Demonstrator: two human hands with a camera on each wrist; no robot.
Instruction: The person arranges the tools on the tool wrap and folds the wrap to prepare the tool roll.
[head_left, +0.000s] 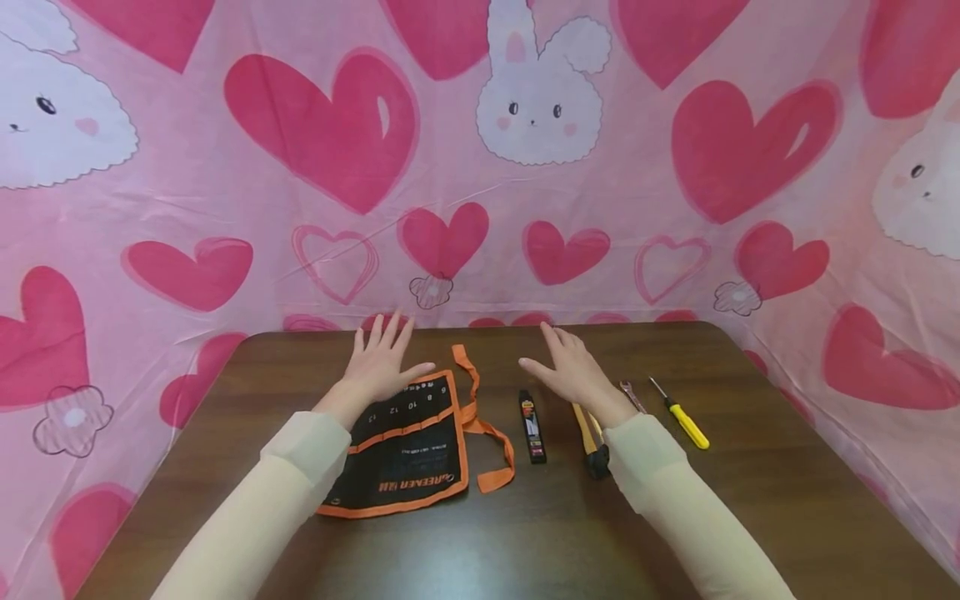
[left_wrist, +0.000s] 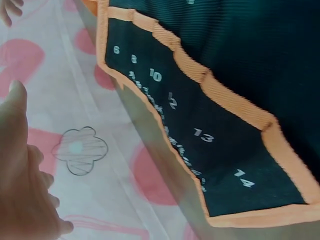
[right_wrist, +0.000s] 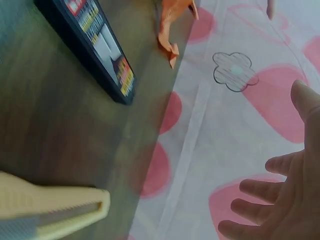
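Observation:
My left hand [head_left: 381, 360] hovers with spread fingers over the far part of a black tool pouch [head_left: 420, 467] with orange trim and numbered pockets. The pouch lies flat, its orange strap [head_left: 491, 437] trailing to the right. In the left wrist view, the pouch's pocket numbers [left_wrist: 202, 135] show beside the hand. My right hand [head_left: 573, 371] is held above the table, fingers extended, touching nothing. Below its wrist lies a yellow tool with a black end [head_left: 596, 458], partly hidden by the sleeve; its kind is unclear. A slim black package [head_left: 532, 427] lies between the hands.
On the right lie a wrench [head_left: 632, 395], partly covered by the right arm, and a yellow-handled screwdriver [head_left: 686, 425]. The brown wooden table [head_left: 772, 500] ends at the back against a pink cloth [head_left: 450, 183] printed with hearts and rabbits.

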